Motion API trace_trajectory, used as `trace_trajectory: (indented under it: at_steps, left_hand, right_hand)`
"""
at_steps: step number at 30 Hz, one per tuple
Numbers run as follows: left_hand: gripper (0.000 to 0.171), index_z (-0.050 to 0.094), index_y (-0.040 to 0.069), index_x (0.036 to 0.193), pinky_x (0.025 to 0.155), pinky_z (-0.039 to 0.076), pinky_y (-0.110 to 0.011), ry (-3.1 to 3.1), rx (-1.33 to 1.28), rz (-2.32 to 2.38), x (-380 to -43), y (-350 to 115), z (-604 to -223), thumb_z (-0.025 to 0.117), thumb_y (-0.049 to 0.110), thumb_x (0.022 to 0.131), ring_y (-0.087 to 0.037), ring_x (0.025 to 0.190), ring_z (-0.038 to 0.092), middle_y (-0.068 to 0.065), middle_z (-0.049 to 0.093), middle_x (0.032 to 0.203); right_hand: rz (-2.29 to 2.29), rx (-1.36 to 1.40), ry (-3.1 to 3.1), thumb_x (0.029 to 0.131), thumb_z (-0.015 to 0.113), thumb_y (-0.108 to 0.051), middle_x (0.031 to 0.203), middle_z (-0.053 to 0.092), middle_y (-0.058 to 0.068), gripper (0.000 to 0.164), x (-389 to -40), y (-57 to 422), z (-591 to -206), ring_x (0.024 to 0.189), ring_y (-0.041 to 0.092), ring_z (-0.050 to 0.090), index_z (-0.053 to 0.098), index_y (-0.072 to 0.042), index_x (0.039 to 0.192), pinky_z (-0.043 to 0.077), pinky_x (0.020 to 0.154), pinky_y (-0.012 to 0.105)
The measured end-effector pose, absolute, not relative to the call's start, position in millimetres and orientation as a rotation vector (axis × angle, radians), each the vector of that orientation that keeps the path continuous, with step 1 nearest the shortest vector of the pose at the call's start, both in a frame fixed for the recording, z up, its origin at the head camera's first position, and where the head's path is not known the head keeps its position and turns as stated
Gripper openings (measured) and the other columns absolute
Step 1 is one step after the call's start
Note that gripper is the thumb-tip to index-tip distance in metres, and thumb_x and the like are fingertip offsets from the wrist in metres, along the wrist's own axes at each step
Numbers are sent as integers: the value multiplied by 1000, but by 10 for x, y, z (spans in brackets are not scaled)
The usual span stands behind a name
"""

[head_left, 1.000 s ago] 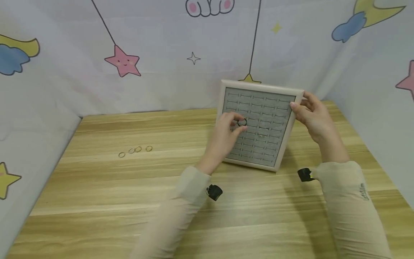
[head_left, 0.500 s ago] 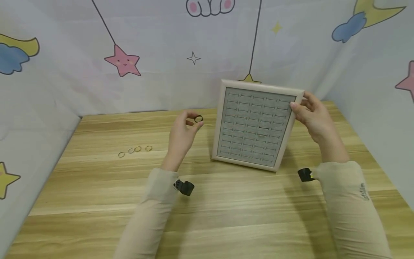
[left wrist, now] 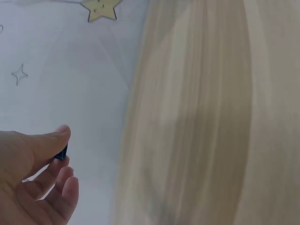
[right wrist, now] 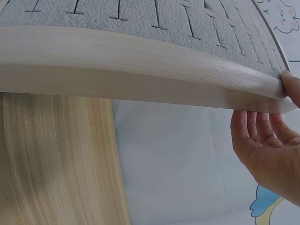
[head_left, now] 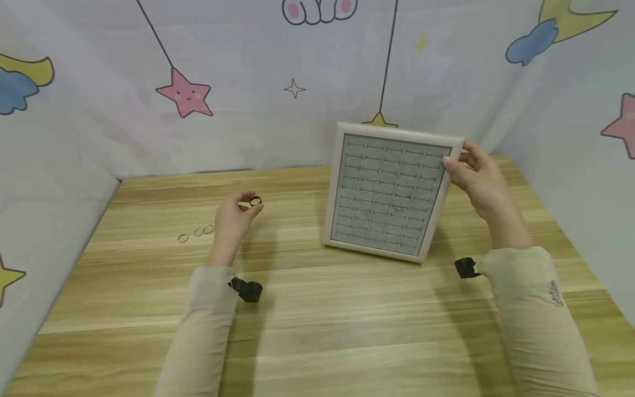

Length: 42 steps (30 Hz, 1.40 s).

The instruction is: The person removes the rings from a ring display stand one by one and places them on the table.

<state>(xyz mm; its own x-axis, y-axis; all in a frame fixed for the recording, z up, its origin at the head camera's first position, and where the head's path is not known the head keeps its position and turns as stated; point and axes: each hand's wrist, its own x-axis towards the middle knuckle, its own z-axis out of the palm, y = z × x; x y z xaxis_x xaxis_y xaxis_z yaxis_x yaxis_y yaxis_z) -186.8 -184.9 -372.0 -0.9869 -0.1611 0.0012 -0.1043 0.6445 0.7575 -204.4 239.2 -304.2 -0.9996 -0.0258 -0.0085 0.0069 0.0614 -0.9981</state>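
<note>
At the left of the head view my left hand [head_left: 232, 225] pinches a dark ring [head_left: 255, 201] between thumb and fingertips, above the table. The left wrist view shows the same ring [left wrist: 62, 153] edge-on. A ring display board [head_left: 372, 251] with a pale wooden frame and a grey slotted pad [head_left: 367, 187] leans back on the table. My right hand [head_left: 480, 179] grips its upper right corner, thumb in front, fingers behind; in the right wrist view the fingers [right wrist: 240, 124] lie against the frame [right wrist: 140, 89]. Two slots right of the pad's middle hold something thin and shiny, perhaps rings.
Several thin rings lie on the wooden table [head_left: 317, 320]: a separate one [head_left: 183, 238] at the left and two close together [head_left: 209, 229] beside my left hand. A white patterned curtain [head_left: 258, 132] stands behind the table.
My left hand has moved left from in front of the board, carrying the dark ring, and now covers the rightmost table ring. My right hand and the board stay put.
</note>
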Motion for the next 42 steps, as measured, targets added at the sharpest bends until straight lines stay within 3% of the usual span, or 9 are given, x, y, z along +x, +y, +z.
trace_trajectory:
  at_steps: [21, 42]
  left_hand:
    - [38, 56, -4, 127, 93, 47, -47, -2996, 285, -1134, -1776, -2162, -4007, 61, 12, 93, -38, 111, 58, -26, 57, 127]
    - [39, 56, 1, 130, 100, 43, -53, -3015, 353, -1077, -1801, -2184, -4069, 60, 12, 93, -39, 124, 51, -23, 55, 133]
  right_hand:
    - [-2120, 1, 2274, 87, 67, -28, 105, 54, -10, 62, -2042, 2388, -3035, 92, -1, 57, 38, -19, 141, 48, 78, 11]
    - [-2108, -16, 2296, 88, 66, -30, 105, 54, -9, 62, -2044, 2377, -3038, 94, 0, 57, 38, -19, 142, 47, 79, 11]
